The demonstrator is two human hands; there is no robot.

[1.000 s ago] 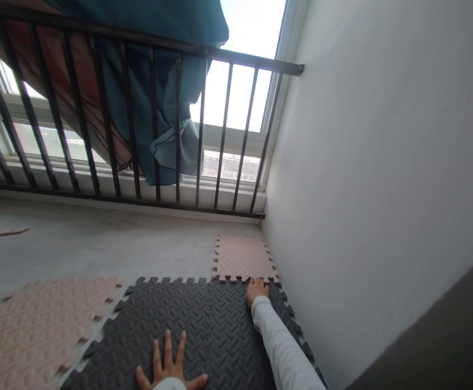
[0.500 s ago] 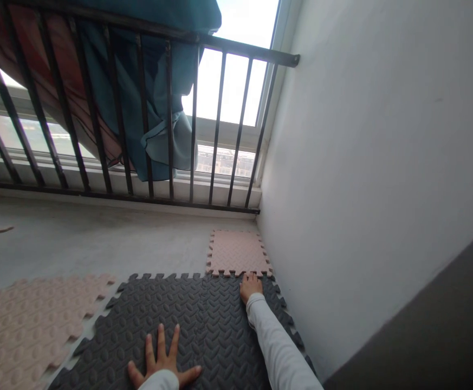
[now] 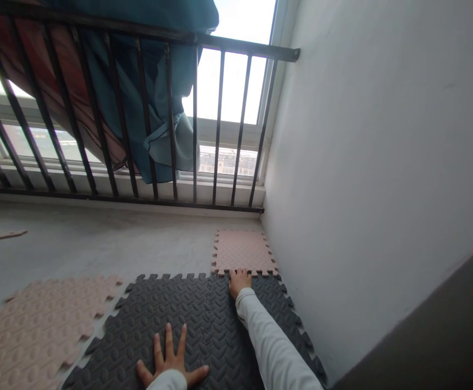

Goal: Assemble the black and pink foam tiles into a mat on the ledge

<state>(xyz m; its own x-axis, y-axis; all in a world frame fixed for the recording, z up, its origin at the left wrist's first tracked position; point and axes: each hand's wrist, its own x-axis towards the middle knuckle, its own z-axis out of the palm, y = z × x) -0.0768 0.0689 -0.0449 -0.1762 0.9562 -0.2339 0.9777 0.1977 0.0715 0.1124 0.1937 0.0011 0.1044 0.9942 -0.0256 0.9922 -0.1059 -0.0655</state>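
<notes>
My left hand (image 3: 170,362) lies flat on the black foam mat (image 3: 159,303), fingers spread wide and holding nothing. Further forward, my right hand (image 3: 240,283) rests its slightly bent fingers on the seam where the black mat meets a small pink foam tile (image 3: 244,252). Its fingertips touch the join near the tile's front edge, and nothing shows lifted in them. The pink tile lies flat, close to the wall, with toothed edges on its sides. Whether every tooth of the join sits in place is hard to see.
A larger pink foam mat (image 3: 45,325) lies to the left, apart from the black one. A thin pink strip (image 3: 2,236) is on the grey floor (image 3: 98,238). White wall (image 3: 362,162) rises at right; a black railing (image 3: 159,201) with draped cloth (image 3: 171,108) stands ahead.
My right hand has shifted left along the seam between the pink tile and the black mat. My left hand stays on the mat. The whole view has turned slightly.
</notes>
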